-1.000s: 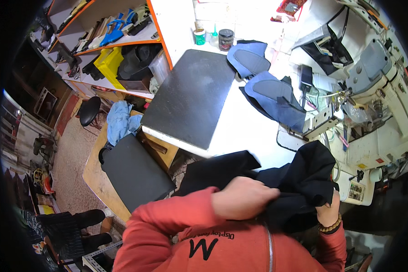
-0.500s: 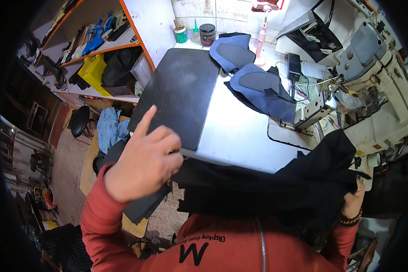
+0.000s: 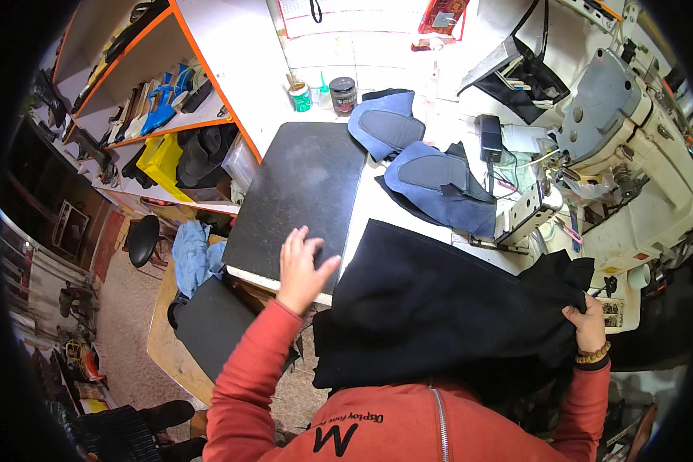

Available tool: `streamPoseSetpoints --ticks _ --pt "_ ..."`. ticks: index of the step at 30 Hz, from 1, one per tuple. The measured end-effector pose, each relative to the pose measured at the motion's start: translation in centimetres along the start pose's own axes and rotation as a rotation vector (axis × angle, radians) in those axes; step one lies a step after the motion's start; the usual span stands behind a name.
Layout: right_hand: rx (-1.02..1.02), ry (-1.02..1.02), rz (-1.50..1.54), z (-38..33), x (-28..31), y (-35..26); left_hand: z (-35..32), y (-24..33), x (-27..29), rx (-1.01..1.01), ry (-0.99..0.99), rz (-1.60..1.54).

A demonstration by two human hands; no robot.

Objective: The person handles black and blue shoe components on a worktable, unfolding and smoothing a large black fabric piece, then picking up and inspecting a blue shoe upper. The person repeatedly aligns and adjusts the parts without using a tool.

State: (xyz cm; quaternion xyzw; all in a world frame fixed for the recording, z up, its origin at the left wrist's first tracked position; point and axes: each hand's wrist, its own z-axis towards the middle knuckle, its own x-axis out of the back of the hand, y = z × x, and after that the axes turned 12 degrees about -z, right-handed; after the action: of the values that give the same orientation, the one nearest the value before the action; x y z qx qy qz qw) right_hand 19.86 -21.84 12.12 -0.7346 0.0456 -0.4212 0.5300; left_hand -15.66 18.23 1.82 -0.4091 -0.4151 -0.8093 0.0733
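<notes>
small round tub with green label (image 3: 301,98) at back of surface, beside dark jar with pale lid (image 3: 343,95) | red box (image 3: 443,15) high on back wall | white sheet with red border (image 3: 346,17) on wall left of it | small red sticker (image 3: 641,256) on sewing machine base (image 3: 654,223) | no screens

blue shoe uppers (image 3: 427,154), sewing machine (image 3: 624,146), jars (image 3: 323,94)
</notes>
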Motion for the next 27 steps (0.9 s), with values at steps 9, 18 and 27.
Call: streamPoseSetpoints --ticks 9,18,27 --pt "-0.083 0.066 0.075 -0.5 -0.5 1.8 3.2 4.8 -5.3 -0.053 -0.158 0.226" --pt "-0.071 0.066 0.126 -1.1 -0.7 3.7 9.2 7.2 -6.8 -0.471 -0.452 -0.090" --pt "-0.064 0.112 0.196 -1.0 -1.4 2.9 3.1 21.4 -11.2 -0.568 -0.682 -0.416"
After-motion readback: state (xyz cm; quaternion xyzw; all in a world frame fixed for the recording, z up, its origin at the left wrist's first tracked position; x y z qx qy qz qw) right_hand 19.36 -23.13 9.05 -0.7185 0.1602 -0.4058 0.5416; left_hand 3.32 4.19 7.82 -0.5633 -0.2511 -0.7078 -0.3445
